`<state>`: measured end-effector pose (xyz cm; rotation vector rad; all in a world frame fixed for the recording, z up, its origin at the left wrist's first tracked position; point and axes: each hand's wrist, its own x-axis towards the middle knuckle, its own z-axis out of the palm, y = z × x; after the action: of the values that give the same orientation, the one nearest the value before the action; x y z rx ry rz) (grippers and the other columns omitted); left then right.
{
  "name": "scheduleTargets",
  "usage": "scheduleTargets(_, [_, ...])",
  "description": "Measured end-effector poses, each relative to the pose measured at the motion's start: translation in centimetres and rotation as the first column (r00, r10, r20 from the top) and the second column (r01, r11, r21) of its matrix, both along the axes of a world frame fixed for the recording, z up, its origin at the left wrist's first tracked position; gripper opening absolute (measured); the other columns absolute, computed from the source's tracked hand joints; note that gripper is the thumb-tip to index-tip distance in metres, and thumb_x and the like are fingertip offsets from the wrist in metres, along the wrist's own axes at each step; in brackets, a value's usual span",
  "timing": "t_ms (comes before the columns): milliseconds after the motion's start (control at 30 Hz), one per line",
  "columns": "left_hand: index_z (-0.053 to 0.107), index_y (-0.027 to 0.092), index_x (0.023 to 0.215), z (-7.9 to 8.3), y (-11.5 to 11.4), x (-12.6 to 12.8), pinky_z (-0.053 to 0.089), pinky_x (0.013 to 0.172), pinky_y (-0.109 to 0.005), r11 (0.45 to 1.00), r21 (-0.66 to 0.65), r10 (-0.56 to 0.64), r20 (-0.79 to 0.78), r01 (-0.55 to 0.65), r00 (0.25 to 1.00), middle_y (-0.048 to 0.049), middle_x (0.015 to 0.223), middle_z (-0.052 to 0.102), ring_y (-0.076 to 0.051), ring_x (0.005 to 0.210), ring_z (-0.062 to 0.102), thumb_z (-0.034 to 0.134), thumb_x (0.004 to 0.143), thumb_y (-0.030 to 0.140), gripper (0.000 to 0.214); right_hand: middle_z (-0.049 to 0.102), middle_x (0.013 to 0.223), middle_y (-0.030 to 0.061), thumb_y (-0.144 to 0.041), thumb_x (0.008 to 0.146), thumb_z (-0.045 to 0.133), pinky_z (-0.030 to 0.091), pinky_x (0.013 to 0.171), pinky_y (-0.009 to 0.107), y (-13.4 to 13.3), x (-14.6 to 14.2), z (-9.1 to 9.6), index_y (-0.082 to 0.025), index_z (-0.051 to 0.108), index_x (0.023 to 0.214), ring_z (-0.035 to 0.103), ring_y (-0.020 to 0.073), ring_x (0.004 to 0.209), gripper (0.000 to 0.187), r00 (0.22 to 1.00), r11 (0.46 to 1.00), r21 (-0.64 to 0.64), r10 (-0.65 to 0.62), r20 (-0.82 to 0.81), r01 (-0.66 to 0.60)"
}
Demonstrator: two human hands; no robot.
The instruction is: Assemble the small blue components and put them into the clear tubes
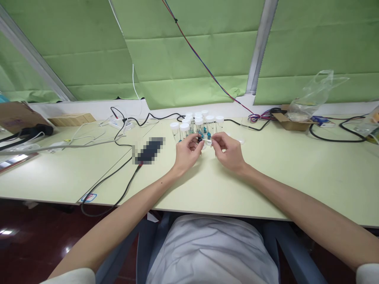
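Note:
Between thumb and fingers my left hand (pixel 189 151) pinches a small black piece (pixel 199 138); its exact kind is too small to make out. From it a thin, pale stick-like piece (pixel 206 140) runs across to my right hand (pixel 227 152), whose thumb and forefinger are closed on the far end. Both hands are raised just over the table, close together. Right behind them stand several clear containers with white lids (pixel 185 127), some with blue-green bits inside (pixel 205 129). A round white lid (pixel 241 140) lies beside my right hand, partly hidden by it.
On the pale table (pixel 296 169), a dark phone-like device (pixel 149 150) with a black cable lies left of my hands. Cables tangle at the back left near a wooden block (pixel 72 119). An open cardboard box (pixel 291 121) with a plastic bag (pixel 310 98) stands at the back right.

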<state>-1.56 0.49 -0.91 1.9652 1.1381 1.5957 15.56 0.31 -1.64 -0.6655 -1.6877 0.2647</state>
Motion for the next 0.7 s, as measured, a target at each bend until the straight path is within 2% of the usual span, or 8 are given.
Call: scheduleTargets(700, [0.07, 0.018, 0.098, 0.01, 0.02, -0.14, 0.05, 0.053, -0.023, 0.999, 0.039, 0.038, -0.055, -0.036, 0.998, -0.001, 0.074, 0.068, -0.01, 0.055, 0.059, 0.07, 0.084, 0.039, 0.025, 0.068, 0.08, 0.0039, -0.029, 0.095, 0.052, 0.05, 0.059, 0.027, 0.12, 0.1, -0.09, -0.021, 0.059, 0.097, 0.062, 0.0142, 0.064, 0.011, 0.998, 0.999, -0.026, -0.037, 0.043, 0.038])
